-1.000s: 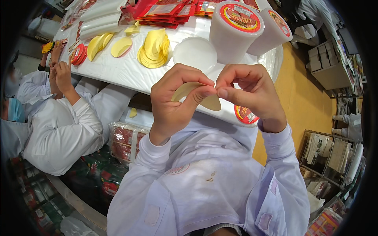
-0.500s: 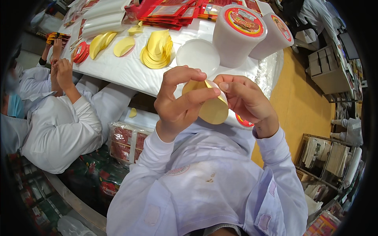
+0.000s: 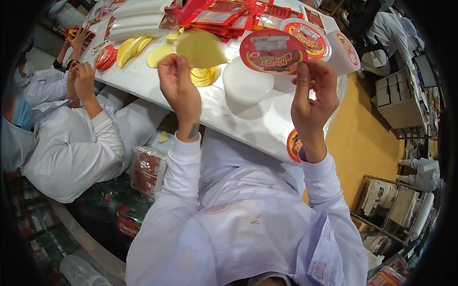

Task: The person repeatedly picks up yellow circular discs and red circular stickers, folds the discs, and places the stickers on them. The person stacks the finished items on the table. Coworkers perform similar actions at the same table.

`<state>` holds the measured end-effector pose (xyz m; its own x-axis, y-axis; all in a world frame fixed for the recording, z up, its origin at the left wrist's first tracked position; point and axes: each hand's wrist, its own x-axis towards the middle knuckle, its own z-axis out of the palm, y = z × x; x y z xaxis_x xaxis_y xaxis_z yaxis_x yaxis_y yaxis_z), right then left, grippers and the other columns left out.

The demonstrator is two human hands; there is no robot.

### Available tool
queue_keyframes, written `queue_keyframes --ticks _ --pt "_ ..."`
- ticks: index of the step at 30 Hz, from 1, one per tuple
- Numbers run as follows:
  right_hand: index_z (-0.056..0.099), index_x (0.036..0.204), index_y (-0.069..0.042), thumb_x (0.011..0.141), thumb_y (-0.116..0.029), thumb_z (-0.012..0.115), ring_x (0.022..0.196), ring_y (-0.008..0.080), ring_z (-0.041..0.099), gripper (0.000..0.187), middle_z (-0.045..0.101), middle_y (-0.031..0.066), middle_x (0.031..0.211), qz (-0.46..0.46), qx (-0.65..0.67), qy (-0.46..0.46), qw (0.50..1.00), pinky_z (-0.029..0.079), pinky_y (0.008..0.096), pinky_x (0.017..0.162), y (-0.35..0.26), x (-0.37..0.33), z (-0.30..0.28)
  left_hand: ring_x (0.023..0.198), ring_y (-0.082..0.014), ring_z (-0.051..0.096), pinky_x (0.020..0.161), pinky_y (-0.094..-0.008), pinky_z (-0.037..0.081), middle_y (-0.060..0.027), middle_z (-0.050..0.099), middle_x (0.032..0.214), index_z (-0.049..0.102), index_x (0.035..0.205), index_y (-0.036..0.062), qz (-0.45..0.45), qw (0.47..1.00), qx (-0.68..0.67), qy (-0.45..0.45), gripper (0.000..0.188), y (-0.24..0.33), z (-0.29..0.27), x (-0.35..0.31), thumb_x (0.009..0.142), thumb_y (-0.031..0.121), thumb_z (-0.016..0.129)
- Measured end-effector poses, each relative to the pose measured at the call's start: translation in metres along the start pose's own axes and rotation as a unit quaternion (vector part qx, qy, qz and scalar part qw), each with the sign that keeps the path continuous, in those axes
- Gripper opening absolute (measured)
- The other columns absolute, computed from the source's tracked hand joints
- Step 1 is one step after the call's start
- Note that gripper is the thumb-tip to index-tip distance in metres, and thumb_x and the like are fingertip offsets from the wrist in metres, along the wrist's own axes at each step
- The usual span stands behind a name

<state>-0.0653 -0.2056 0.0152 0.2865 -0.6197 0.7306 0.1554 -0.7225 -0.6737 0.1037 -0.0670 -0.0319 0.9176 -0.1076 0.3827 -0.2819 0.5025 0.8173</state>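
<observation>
My left hand [image 3: 181,93] pinches a round yellow backing paper [image 3: 202,50] by its lower edge, above the table. Between the thumb and fingers of my right hand [image 3: 316,93] is a round red label [image 3: 272,52], held by its right edge with the printed side up. The paper and the label are apart. Below and between them sits a round white plastic piece [image 3: 247,81], a lid or a tub's flat end. More yellow papers lie in a pile [image 3: 204,77] behind my left hand, partly covered. Another red label [image 3: 294,144] rests at the table's near edge, by my right wrist.
White tubs with labelled tops [image 3: 343,52] stand at the back right. Red flat packages [image 3: 224,16] and white rolls [image 3: 133,21] lie along the back. A co-worker in white [image 3: 76,148] sits at the left, hands over the table. A wire rack [image 3: 389,205] stands at right.
The yellow paper has come off the label and my hands have moved apart. The paper went left in my left hand, the label right and up in my right hand, turned printed side up.
</observation>
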Motion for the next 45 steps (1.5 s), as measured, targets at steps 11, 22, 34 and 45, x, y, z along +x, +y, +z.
queue_keyframes --ticks 11,22,34,45 --pt "0.068 0.096 -0.005 0.091 -0.021 0.076 0.056 0.0158 0.064 0.019 0.071 0.0068 0.073 0.155 -0.153 -0.161 0.963 0.049 0.0306 0.054 0.038 -0.024 0.023 0.097 -0.0265 0.063 0.087 -0.0442 0.042 -0.0050 0.066 0.101 0.067 0.107 0.0143 0.177 0.733 0.644 -0.127 0.018 -0.091 -0.021 0.065 0.090 0.019 0.071" --pt "0.069 0.091 -0.008 0.086 -0.026 0.076 0.071 0.0271 0.068 0.020 0.068 0.0098 0.084 -0.126 -0.404 -0.170 0.890 0.054 0.0399 0.060 0.038 -0.031 0.026 0.119 -0.0263 0.058 0.100 -0.0456 0.039 -0.0035 0.064 0.127 0.071 0.123 0.0171 0.150 0.769 0.555 -0.279 0.039 -0.064 -0.016 0.096 0.087 0.005 0.060" --pt "0.073 0.102 -0.010 0.084 -0.023 0.080 0.083 0.0242 0.065 0.024 0.068 0.0064 0.093 -0.130 -0.235 -0.240 0.933 0.048 0.0379 0.076 0.016 -0.027 0.017 0.115 -0.0260 0.060 0.098 -0.0459 0.038 -0.0078 0.067 0.122 0.069 0.114 0.0132 0.223 0.737 0.528 -0.358 0.043 -0.089 -0.004 0.068 0.095 0.051 0.062" --pt "0.073 0.091 -0.015 0.081 -0.020 0.083 0.088 0.0201 0.064 0.015 0.071 -0.0007 0.094 -0.175 -0.206 -0.305 0.913 0.041 0.0381 0.086 0.020 -0.039 0.010 0.107 -0.0256 0.060 0.091 -0.0447 0.041 -0.0079 0.065 0.117 0.056 0.141 0.0147 0.228 0.653 0.629 -0.354 0.062 -0.086 -0.008 0.055 0.092 0.053 0.064"
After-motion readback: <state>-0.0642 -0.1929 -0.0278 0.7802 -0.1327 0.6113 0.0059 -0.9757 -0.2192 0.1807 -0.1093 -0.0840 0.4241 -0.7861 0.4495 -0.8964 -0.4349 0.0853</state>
